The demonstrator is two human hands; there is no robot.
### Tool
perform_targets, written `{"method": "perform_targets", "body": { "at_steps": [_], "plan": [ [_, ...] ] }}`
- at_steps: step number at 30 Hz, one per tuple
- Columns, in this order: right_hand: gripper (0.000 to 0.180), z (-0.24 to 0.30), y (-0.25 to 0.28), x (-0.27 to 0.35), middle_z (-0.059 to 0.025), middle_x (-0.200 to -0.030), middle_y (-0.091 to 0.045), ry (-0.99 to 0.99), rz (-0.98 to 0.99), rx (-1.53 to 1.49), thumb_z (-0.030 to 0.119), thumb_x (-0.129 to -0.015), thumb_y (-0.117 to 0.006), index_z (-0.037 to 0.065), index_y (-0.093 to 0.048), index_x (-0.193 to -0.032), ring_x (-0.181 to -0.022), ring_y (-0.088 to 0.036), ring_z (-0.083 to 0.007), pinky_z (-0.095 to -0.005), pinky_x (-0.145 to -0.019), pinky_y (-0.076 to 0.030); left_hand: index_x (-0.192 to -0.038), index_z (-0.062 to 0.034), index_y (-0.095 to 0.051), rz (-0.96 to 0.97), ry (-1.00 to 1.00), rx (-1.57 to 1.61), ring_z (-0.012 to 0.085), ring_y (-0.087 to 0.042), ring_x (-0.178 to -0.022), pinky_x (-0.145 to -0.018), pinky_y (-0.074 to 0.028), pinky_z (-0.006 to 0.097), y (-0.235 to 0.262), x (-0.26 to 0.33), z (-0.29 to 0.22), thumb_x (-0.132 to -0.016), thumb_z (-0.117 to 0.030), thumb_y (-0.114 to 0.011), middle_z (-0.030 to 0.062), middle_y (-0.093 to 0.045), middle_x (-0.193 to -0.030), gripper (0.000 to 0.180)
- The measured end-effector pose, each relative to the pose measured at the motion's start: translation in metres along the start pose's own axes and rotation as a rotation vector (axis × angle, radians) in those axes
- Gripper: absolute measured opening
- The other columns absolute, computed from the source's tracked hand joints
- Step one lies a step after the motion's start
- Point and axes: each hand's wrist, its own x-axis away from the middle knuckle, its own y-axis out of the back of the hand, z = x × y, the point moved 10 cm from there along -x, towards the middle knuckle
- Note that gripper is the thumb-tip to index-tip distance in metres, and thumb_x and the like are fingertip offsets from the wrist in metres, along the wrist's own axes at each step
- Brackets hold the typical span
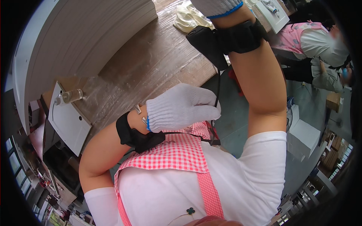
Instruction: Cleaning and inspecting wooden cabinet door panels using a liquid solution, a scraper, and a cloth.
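Observation:
My left hand (181,107), in a white knit glove with a blue cuff edge, is in front of my body, beside the table's near edge. Its fingers are bent together around a thin black cable (219,84). That cable runs up to the black strapped device (241,37) on my right wrist and hangs down past my apron (166,154). My right arm stretches forward over the table's right end. Only the wrist part of my gloved right hand (220,6) shows at the top edge; its fingers are out of the picture. Another black strapped device (137,137) circles my left wrist.
A tall stack of white panels (86,34) stands on the film-covered wooden table (151,64). Cream cloth (190,17) lies at the far side. At left, a clear jar (71,96) rests by a white board (68,120). People (316,41) are at the right.

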Motion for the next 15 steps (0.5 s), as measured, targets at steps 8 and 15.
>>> {"method": "perform_targets", "body": {
  "at_steps": [8,15],
  "plan": [
    [0.032,-0.015,0.014,-0.001,-0.0114,-0.112,-0.071,-0.089,-0.053,-0.153,0.011,-0.096,-0.063,-0.009,-0.065,-0.121,-0.104,-0.064,-0.015,-0.0251,-0.092,-0.049,-0.1,0.0033,-0.068,-0.166,-0.157,0.084,0.0108,-0.059,-0.08,-0.075,-0.05,0.026,0.021,0.012,-0.002,-0.095,-0.022,-0.066,0.0059,-0.066,-0.085,0.026],
    [0.032,-0.003,0.033,-0.02,-0.0095,-0.111,-0.07,-0.13,-0.121,-0.191,0.01,-0.097,-0.062,-0.009,-0.063,-0.123,-0.104,-0.064,-0.0147,-0.0252,-0.092,-0.049,-0.101,0.0025,-0.071,-0.215,-0.122,0.225,0.0051,-0.056,-0.076,-0.068,-0.048,0.023,0.03,0.016,-0.001,-0.096,-0.019,-0.068,0.0002,-0.065,-0.084,0.022]
  ]
}}
